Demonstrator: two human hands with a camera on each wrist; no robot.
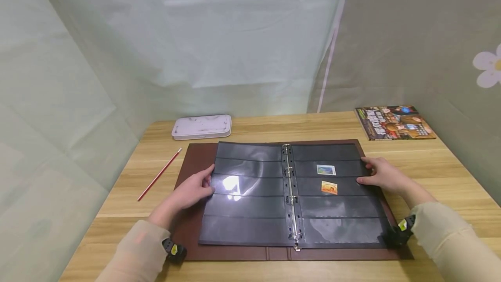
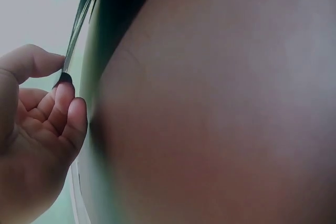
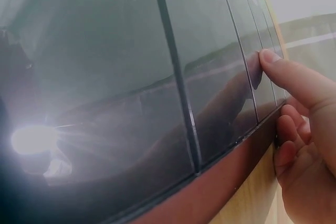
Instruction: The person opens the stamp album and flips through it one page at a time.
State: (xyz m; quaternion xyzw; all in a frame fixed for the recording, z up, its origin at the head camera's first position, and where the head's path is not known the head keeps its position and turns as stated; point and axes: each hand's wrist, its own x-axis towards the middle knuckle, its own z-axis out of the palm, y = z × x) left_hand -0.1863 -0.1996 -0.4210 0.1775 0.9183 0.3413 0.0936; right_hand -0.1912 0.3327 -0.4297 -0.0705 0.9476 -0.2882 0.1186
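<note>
My left hand point(image 1: 191, 192) pinches a page point(image 1: 242, 208) of the album point(image 1: 270, 225), which lies toward three o'clock, rings point(image 1: 288, 172) running twelve-to-six; my right hand point(image 1: 384, 176) touches the opposite page point(image 1: 340, 208), grip unclear.

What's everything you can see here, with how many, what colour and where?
Album cover: 1, brown, open on the table
Left page: 1, black, left of the binding
Right page: 1, black, right of it
Ring binding: 1, silver, between the pages
Landscape stamp: 1, blue-green, right page
Other stamp: 1, orange, just below that
Pencil: 1, red, left of the album
Case: 1, whitish, behind the album
Book: 1, multicoloured, table's far right
Table: 1, light wood, underneath
Backdrop: count unclear, pale green and grey, behind the table
Flower: 1, whitish, backdrop's right
Left hand: 1, bare, pinching the left page's outer edge
Right hand: 1, bare, at the right page's outer edge
Sleeves: 2, cream, forearms
Wrist devices: 2, black, one per wrist
</note>
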